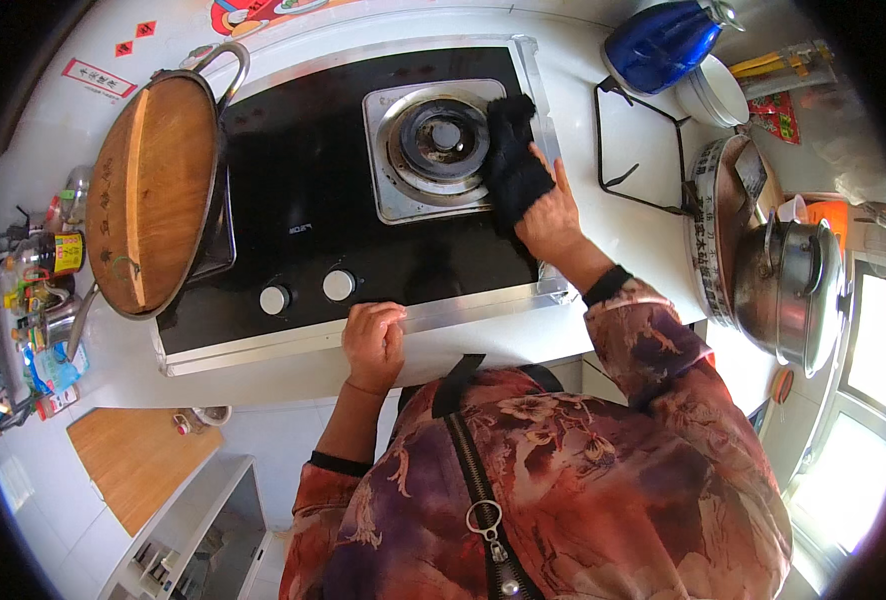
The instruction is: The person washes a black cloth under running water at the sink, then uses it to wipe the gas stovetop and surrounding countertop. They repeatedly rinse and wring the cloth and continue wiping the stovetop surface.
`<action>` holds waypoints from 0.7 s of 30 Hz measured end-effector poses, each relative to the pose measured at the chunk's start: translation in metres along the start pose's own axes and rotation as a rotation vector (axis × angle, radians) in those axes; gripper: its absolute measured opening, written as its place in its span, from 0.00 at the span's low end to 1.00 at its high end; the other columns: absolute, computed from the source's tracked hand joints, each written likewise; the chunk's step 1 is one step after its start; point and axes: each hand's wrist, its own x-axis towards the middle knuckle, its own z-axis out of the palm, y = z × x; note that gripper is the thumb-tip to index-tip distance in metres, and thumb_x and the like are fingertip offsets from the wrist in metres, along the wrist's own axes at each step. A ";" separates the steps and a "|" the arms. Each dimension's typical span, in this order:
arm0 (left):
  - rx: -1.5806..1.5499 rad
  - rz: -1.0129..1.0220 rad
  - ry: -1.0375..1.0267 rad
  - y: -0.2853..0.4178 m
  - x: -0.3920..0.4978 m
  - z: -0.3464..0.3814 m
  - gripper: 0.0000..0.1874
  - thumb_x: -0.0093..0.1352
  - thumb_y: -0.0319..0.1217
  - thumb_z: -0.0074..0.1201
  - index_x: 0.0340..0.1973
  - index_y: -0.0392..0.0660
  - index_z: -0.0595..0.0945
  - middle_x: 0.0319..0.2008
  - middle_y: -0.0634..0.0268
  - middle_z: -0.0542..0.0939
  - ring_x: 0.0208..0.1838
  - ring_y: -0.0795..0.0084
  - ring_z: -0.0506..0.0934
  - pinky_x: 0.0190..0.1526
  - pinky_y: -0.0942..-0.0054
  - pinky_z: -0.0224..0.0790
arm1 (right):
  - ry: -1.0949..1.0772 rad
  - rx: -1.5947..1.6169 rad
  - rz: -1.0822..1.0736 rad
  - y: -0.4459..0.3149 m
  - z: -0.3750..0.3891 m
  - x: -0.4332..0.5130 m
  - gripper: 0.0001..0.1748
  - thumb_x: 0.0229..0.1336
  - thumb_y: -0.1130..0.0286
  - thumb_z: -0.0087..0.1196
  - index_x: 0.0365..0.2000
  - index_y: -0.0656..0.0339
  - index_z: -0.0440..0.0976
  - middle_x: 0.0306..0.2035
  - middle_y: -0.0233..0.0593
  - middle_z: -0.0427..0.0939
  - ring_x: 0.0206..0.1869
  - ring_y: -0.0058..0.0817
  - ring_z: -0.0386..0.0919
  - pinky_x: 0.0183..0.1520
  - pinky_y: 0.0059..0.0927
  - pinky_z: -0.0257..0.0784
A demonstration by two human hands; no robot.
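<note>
My right hand (551,217) presses a black cloth (518,161) onto the black glass gas cooktop (293,172), along the right side of the burner's square metal drip tray (394,202). The cloth hides part of the tray's edge and some of the fingers. The round burner (444,139) has no pan support over it. My left hand (374,341) rests loosely curled at the cooktop's front metal edge, just below a white control knob (338,285), holding nothing that shows. A second knob (275,299) is further left.
A wok with a wooden lid (165,195) covers the cooktop's left side. Right of the cooktop lie a black wire pan support (600,142), a blue vacuum flask (660,45), white bowls (713,90) and a steel pot (780,285). Bottles (37,255) crowd the far left.
</note>
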 end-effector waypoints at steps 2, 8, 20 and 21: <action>-0.004 -0.030 0.004 0.003 -0.002 0.001 0.11 0.58 0.15 0.50 0.33 0.43 0.78 0.34 0.61 0.83 0.36 0.59 0.78 0.39 0.65 0.72 | -0.227 -0.178 0.021 0.009 -0.007 0.036 0.33 0.56 0.63 0.50 0.65 0.49 0.65 0.71 0.38 0.59 0.77 0.41 0.44 0.75 0.55 0.35; -0.004 -0.021 0.004 0.002 0.004 -0.002 0.11 0.58 0.15 0.50 0.33 0.43 0.79 0.34 0.61 0.83 0.36 0.59 0.78 0.38 0.65 0.72 | -0.225 -0.294 0.060 0.037 0.009 0.103 0.33 0.56 0.61 0.49 0.65 0.47 0.66 0.70 0.30 0.62 0.77 0.40 0.42 0.75 0.57 0.32; 0.016 -0.046 0.022 0.003 0.004 -0.002 0.11 0.57 0.15 0.51 0.32 0.44 0.78 0.34 0.62 0.83 0.37 0.59 0.78 0.38 0.64 0.73 | -0.100 -0.083 0.041 0.015 0.001 0.000 0.37 0.55 0.59 0.53 0.67 0.44 0.62 0.72 0.34 0.58 0.77 0.41 0.42 0.75 0.58 0.35; 0.008 -0.051 0.015 0.004 0.004 -0.001 0.11 0.58 0.15 0.50 0.32 0.44 0.78 0.34 0.61 0.83 0.36 0.59 0.78 0.39 0.64 0.72 | -0.082 -0.119 0.029 0.022 0.003 0.007 0.37 0.54 0.60 0.53 0.67 0.44 0.63 0.71 0.34 0.60 0.77 0.42 0.43 0.75 0.58 0.35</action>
